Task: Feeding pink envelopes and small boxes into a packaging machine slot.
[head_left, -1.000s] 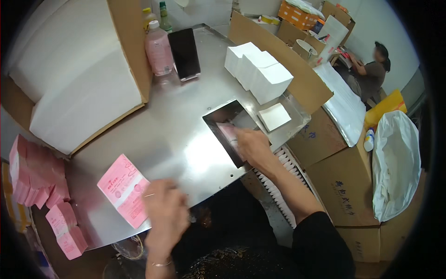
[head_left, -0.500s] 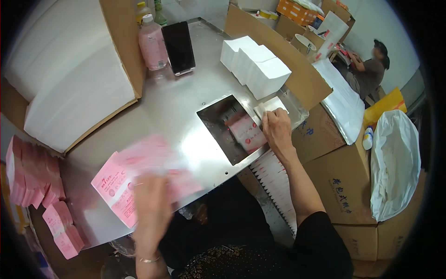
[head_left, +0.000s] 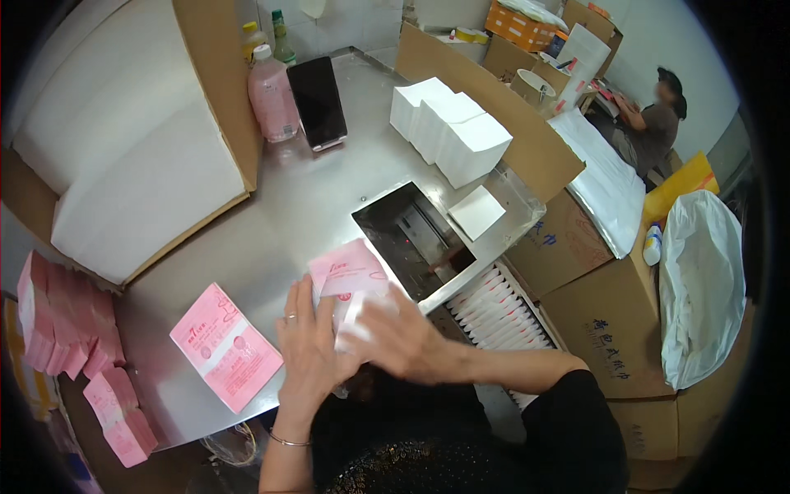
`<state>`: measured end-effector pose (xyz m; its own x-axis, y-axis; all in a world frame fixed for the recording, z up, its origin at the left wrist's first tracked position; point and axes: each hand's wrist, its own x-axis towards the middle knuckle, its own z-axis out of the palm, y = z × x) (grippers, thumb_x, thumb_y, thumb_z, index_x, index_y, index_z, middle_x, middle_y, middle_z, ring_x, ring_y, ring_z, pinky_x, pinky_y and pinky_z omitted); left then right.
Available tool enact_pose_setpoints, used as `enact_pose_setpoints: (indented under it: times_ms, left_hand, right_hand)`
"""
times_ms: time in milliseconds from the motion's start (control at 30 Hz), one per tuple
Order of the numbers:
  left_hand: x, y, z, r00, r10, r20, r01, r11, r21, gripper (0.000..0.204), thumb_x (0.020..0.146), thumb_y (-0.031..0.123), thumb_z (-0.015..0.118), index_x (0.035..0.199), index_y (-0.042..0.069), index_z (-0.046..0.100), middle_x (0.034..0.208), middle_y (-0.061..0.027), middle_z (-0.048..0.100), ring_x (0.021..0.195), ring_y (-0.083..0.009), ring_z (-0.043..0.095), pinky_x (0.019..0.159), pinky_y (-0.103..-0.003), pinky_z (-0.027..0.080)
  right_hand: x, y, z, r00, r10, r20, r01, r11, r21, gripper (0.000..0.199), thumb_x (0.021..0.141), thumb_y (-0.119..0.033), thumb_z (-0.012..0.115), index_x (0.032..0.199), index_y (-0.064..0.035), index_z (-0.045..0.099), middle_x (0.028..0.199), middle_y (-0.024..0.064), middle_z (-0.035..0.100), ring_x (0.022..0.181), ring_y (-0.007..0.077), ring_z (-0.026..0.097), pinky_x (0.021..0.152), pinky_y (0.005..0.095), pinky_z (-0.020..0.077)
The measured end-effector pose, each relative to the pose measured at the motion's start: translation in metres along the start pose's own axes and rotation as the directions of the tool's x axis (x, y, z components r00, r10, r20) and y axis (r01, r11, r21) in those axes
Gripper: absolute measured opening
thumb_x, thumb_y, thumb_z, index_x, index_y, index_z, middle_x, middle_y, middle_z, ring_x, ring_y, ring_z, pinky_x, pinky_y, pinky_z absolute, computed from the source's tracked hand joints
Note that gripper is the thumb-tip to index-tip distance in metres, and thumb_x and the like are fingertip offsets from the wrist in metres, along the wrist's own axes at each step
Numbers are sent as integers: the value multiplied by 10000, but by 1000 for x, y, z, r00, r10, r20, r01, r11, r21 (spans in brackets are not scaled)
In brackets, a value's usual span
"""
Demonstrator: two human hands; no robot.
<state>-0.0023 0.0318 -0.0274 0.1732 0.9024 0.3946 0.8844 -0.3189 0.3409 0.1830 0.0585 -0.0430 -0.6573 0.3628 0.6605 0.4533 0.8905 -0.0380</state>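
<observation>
My left hand (head_left: 313, 337), with a ring and a bracelet, holds a pink printed plastic wrapper (head_left: 350, 263) at the table's near edge. My right hand (head_left: 407, 337) meets it from the right, its fingers partly smeared by motion. Between the hands shows folded white tissue (head_left: 352, 317), partly covered by the right fingers and against the wrapper. To the left lies a stack of pink wrappers (head_left: 226, 346). Beyond the right hand, a small white tissue pile (head_left: 477, 212) sits beside the rectangular opening (head_left: 403, 230) in the metal table (head_left: 288, 222).
Tall white tissue stacks (head_left: 453, 132) stand at the back right, near a phone (head_left: 318, 103) and pink bottle (head_left: 273, 95). More pink wrappers (head_left: 66, 317) are at far left. Below the opening is a row of packets (head_left: 502, 313). A person (head_left: 654, 123) sits far right.
My right hand has come from the tissue beside the opening to my left hand. My left hand has moved right from the wrapper stack with a wrapper. The pink packet in the opening is gone from view.
</observation>
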Motion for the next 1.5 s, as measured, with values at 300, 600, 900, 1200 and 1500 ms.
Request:
enact_pose_setpoints:
  times_ms: [300, 600, 900, 1200, 1500]
  left_hand:
    - [9, 6, 3, 1000, 7, -2, -7, 997, 79, 625, 764, 324, 707, 1314, 61, 573, 1506, -225, 421, 1383, -476, 348, 1049, -547, 304]
    - [19, 23, 0, 996, -84, -28, 88, 958, 273, 595, 810, 510, 721, 1265, 136, 636, 1174, -200, 562, 946, -352, 514, 815, -471, 375]
    - [16, 19, 1, 998, -63, -10, 63, 973, 222, 536, 824, 454, 733, 1186, 69, 639, 1054, -178, 535, 954, -355, 516, 792, -457, 413]
    - [14, 17, 10, 992, -72, -100, 85, 989, 124, 479, 820, 323, 729, 1213, 67, 637, 1036, -167, 526, 935, -344, 504, 747, -444, 434]
    - [12, 17, 10, 989, -33, -141, 66, 970, 235, 489, 834, 394, 718, 1180, 58, 637, 1224, -187, 529, 1073, -364, 463, 933, -512, 337]
  right_hand:
    - [12, 41, -6, 984, 176, -32, -179, 979, -94, 290, 748, -103, 644, 1009, 9, 586, 994, 152, 572, 1051, 348, 568, 1023, 612, 339]
    - [-44, 119, -38, 721, 689, -76, -648, 630, -429, 269, 812, -236, 714, 983, -34, 669, 990, 117, 589, 969, 303, 570, 794, 441, 472]
    - [46, 190, -123, 783, 364, -505, -599, 661, -452, 240, 788, -95, 698, 1022, -100, 753, 1017, 74, 648, 992, 267, 577, 839, 402, 460]
    - [40, 228, -82, 864, 467, -190, -492, 699, -519, 164, 831, -206, 687, 876, -54, 730, 912, 112, 625, 942, 297, 582, 783, 451, 456]
    - [41, 221, -76, 823, 532, -201, -559, 693, -456, 224, 894, -240, 659, 858, -29, 724, 879, 136, 613, 891, 302, 586, 743, 472, 470]
